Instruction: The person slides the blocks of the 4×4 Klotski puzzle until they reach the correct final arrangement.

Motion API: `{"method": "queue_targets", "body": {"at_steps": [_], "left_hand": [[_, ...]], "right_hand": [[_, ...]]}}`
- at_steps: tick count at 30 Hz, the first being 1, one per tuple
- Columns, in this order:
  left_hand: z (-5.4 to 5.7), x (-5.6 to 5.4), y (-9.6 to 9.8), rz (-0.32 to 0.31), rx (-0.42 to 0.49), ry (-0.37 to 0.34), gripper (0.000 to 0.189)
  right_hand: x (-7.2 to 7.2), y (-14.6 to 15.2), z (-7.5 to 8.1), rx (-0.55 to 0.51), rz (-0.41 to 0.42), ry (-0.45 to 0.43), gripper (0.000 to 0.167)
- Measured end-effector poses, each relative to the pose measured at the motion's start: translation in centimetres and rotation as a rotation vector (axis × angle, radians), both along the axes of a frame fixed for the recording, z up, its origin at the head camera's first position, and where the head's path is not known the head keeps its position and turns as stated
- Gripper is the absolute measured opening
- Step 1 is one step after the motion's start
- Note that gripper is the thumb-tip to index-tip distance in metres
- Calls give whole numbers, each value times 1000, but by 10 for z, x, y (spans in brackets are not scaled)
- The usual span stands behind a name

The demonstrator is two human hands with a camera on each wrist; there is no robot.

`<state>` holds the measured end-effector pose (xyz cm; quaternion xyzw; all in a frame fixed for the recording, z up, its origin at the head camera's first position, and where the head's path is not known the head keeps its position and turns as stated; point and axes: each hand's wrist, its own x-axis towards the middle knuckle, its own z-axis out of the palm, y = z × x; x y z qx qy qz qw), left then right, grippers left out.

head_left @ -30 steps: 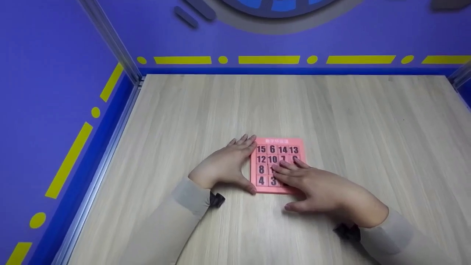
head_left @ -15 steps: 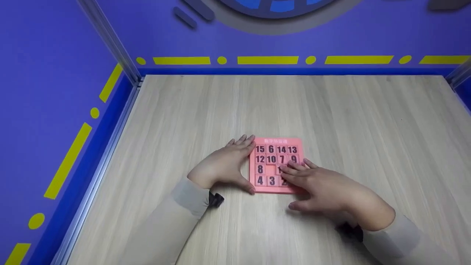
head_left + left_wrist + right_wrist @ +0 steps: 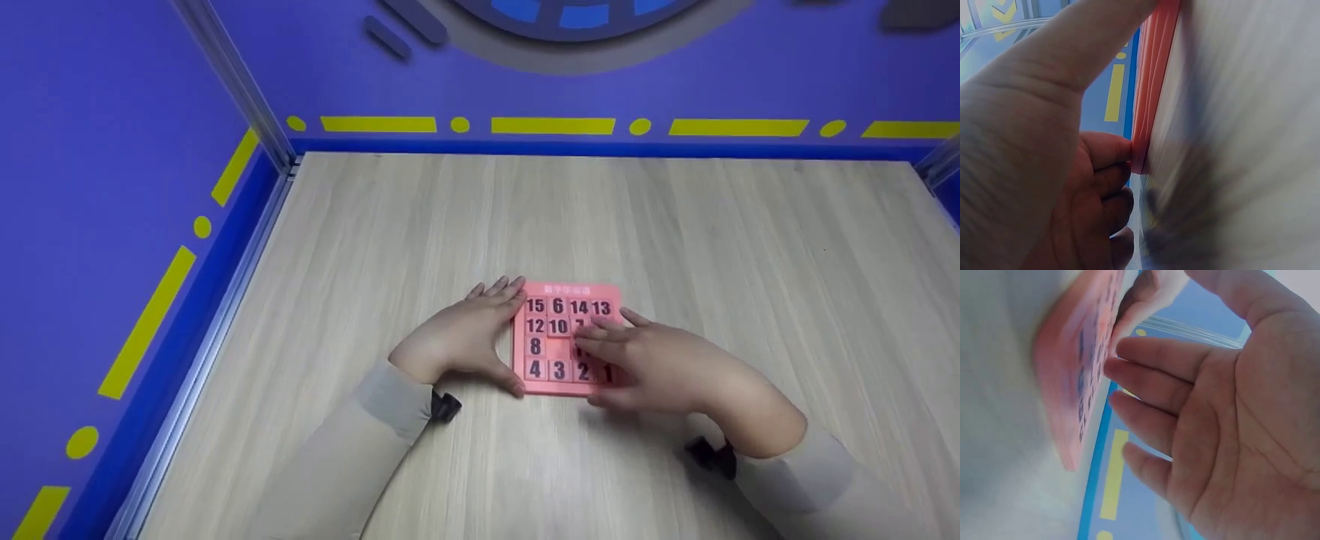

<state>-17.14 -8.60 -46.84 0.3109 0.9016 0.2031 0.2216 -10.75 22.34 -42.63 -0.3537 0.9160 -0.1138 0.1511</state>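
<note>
A pink number slide puzzle (image 3: pixel 551 388) lies flat on the table in the head view, its numbered tiles facing up. My left hand (image 3: pixel 459 337) holds its left side, thumb at the near corner and fingertips at the far one. In the left wrist view, the index fingertip meets the puzzle's edge (image 3: pixel 1148 95). My right hand (image 3: pixel 664 364) reaches over the right half with extended fingers, hiding some tiles. Its fingertips are at the tiles around the 7; contact cannot be made out. A vacant slot (image 3: pixel 558 349) shows below the 10 tile (image 3: pixel 558 327).
The puzzle rests on a light wood-grain table (image 3: pixel 420 225). Blue-purple panels (image 3: pixel 90 150) with yellow marks rise at the left and back, joined by a metal post (image 3: pixel 232 75). Dark clips (image 3: pixel 446 407) hang at both wrists.
A tile in the third row has slid right, baring the slot below the 10. My right hand went right with it, then shifted slightly away from me. My left hand has stayed in place.
</note>
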Motion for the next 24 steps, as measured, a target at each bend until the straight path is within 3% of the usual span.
{"method": "queue_targets", "body": {"at_steps": [10, 24], "left_hand": [[0, -2, -1, -15, -3, 22, 155], [-2, -1, -1, -9, -7, 19, 156]], "right_hand": [[-12, -11, -24, 7, -28, -66, 101], [-6, -13, -23, -1, -53, -106, 102]]}}
